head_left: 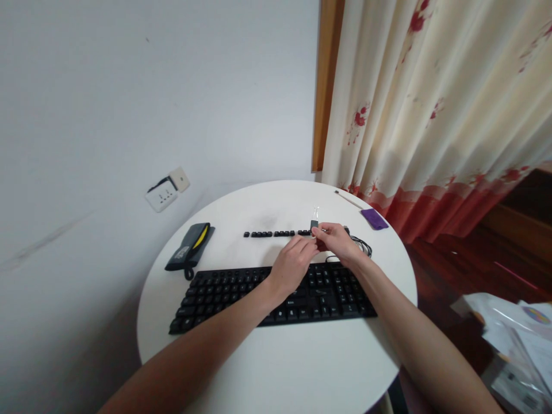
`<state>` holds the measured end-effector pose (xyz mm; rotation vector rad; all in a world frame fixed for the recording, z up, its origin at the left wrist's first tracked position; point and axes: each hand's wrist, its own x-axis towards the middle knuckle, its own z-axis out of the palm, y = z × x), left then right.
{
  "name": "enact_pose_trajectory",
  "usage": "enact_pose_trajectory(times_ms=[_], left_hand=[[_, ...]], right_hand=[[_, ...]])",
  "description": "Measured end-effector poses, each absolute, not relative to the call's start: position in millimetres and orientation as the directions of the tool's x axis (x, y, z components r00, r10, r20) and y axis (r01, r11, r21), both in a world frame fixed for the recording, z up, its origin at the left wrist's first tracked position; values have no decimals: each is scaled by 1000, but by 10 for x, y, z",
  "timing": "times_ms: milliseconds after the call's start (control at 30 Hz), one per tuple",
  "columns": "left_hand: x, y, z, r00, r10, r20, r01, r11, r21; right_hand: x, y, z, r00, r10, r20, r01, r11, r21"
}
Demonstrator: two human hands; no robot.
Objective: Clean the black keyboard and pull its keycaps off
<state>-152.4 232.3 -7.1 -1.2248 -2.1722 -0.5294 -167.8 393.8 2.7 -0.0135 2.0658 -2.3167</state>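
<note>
the right hand (338, 241) pinches a wire-ended tool (314, 224) toward one o'clock on the round table (280, 362), beyond the black keyboard (319, 299). the left hand (293, 261) bends its fingers in beside it; whether they grip anything cannot be told. keycaps (284, 233) line up near twelve. bare tabletop runs from keyboard to rim at six; a pouch (185, 247) lies near the edge at ten, a purple cloth (374, 219) at two.

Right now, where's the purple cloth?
In the head view, the purple cloth is on the right side of the white table, near its far edge, by the end of the thin stick and in front of the curtain.
</note>
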Motion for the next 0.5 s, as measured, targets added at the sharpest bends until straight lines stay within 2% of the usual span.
enact_pose_trajectory(times_ms=[133, 267, 367, 500], left_hand=[[-1537, 2322, -95, -457, 611, 646, 853, 506, 125], [-1579, 2307, -130, -529, 571, 628, 827, 513, 230], [-1576, 2313, -124, -544, 570, 616, 825, 499, 266], [-1530, 2340, -89, -503, 530, 682, 855, 420, 304]], right_hand=[[-1698, 3933, -9, -1000, -5, 11, -10, -72, -997], [-1733, 3955, -74, -989, -17, 144, -145, 149, -978], [-1736, 3973, -99, -986, -48, 160, -167, 284, -944], [-1718, 3956, -68, -986, -23, 165, -165, 268, -949]])
